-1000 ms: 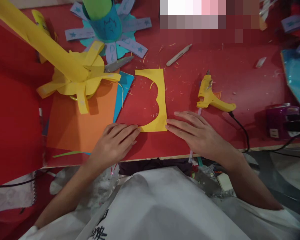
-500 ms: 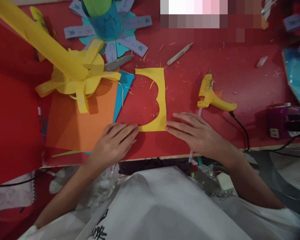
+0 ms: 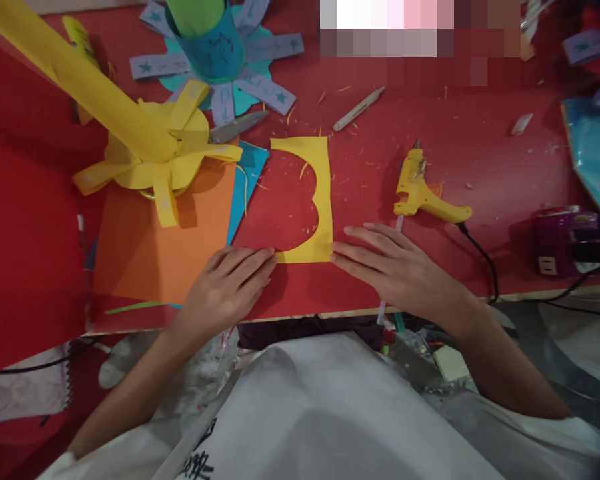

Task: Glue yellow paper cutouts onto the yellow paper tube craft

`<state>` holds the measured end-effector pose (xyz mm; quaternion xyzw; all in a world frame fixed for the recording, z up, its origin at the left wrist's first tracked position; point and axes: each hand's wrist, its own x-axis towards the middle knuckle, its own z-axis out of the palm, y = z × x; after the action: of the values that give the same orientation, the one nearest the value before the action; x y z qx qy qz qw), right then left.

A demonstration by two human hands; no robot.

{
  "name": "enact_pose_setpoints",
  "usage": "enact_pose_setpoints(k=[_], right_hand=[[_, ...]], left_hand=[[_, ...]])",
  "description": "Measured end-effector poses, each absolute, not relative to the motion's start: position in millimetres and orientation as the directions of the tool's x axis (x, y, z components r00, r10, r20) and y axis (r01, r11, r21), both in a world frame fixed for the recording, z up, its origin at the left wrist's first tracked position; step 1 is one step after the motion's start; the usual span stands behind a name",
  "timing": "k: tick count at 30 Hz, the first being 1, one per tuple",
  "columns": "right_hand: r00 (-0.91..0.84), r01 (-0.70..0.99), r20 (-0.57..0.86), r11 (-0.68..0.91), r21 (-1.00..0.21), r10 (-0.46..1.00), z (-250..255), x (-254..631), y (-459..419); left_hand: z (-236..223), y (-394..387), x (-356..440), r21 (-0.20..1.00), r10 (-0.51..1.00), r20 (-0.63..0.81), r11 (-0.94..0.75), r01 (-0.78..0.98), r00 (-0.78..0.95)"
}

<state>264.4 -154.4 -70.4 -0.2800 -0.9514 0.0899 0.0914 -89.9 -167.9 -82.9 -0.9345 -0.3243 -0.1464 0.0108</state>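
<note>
Between our two hands, near the table's front edge: the yellow cutout (image 3: 323, 200) lies flat on the red table (image 3: 300, 290), its scalloped opening facing our left.
Our left hand (image 3: 233, 283): palm down, fingers released and loosely bent side by side, fingertips touching the left end of the cutout's bottom strip; we grasp nothing with them.
Our right hand (image 3: 397, 267): palm down, fingers released, stretched and slightly spread, fingertips at the cutout's lower right corner, with nothing clenched in them.
Right of the cutout: we see a yellow glue gun (image 3: 420, 190) on its side, nozzle pointing away from us, its black cord (image 3: 490, 267) curving to the table edge. A clear glue stick (image 3: 399, 224) runs from its back end and passes under our right hand.
Left of the cutout: an orange sheet (image 3: 165, 250) overlaps a blue sheet (image 3: 247, 180), and a yellow paper flower (image 3: 190, 163) with a long stem (image 3: 95, 100) stands over the orange one.
Beyond the cutout: a pointed grey blade (image 3: 240, 126), a pen (image 3: 359, 109) and thin yellow scraps (image 3: 304, 171). Farther off we have a blue paper cup (image 3: 213, 53) ringed by purple strips (image 3: 275, 48).
Far right: a purple box (image 3: 563, 247) sits near a shiny blue bag (image 3: 595, 153).
</note>
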Motion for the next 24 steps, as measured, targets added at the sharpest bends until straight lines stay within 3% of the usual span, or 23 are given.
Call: enact_pose_setpoints(k=[3,7,13,16,17,24], right_hand=[[-0.754,0.609,0.175,0.773,-0.176,0.633,-73,273,-153],[-0.469,0.828,0.362,0.544,-0.139,0.806,-80,299,-147],[-0.31,0.906,0.415,0.398,-0.145,0.855,-80,314,-134],[-0.351,0.898,0.346,0.417,-0.138,0.87,-69,302,-114],[-0.403,0.886,0.264,0.446,-0.127,0.876,-64,295,-104],[-0.389,0.902,-0.041,0.389,0.189,0.921,-47,235,-2]], left_hand=[[-85,-168,-90,0.091,0.609,0.299,-0.785,0.613,0.735],[-88,-169,-92,0.109,0.616,0.289,-0.782,0.614,0.733],[-88,-169,-91,0.114,0.622,0.291,-0.777,0.619,0.727],[-87,-168,-90,0.104,0.616,0.304,-0.78,0.617,0.727],[-86,-167,-89,0.1,0.613,0.306,-0.781,0.616,0.728],[-83,-168,-89,0.082,0.625,0.29,-0.77,0.632,0.724]])
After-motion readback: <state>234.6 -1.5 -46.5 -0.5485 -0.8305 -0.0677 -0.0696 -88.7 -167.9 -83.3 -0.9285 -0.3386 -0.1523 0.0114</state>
